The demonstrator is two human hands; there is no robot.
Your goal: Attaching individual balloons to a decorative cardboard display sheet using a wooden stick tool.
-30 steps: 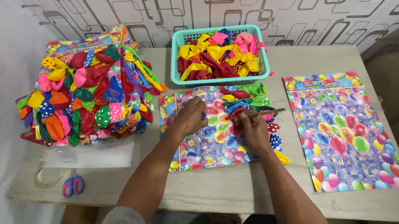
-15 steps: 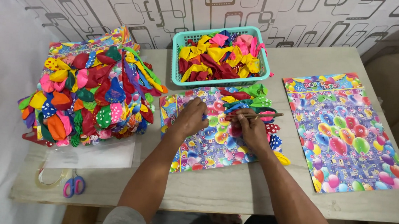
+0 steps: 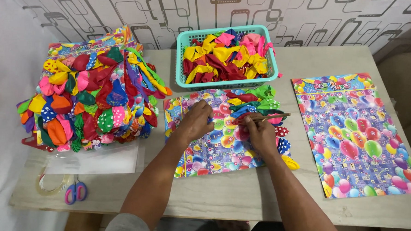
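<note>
- Pale, stone-look worktop point(image 3: 238, 202) fills most of the frame, pushed against a wall with a grey rounded-rectangle pattern along the top. White cloth or wall runs down the left edge, something beige sits at the far right.
- Upper middle: a teal plastic basket point(image 3: 185, 80) full of loose uninflated balloons, mostly yellow, red and pink.
- Left of centre: a big stack of balloon cards point(image 3: 93, 101), so covered in balloons you can barely see the backing. A clear plastic sheet point(image 3: 97, 159) lies just below it.
- Lower left: a tape roll point(image 3: 50, 185) and small scissors point(image 3: 75, 193) with pink and blue handles; the tape is see-through and hard to make out.
- Right side: a bare printed card point(image 3: 357, 136), balloon pattern, its lower right corner cut off by the frame.
- Centre: the printed balloon card point(image 3: 218, 150) being worked on, flat on the worktop, partly hidden by both hands. Balloons are fixed along its top right and right edge.
- Left hand point(image 3: 197, 122) presses down flat on the card, fingers curled; can't tell if it's pinching anything.
- Right hand point(image 3: 260, 131) has its fingers closed around a thin wooden stick point(image 3: 268, 117), which points toward the right.
</note>
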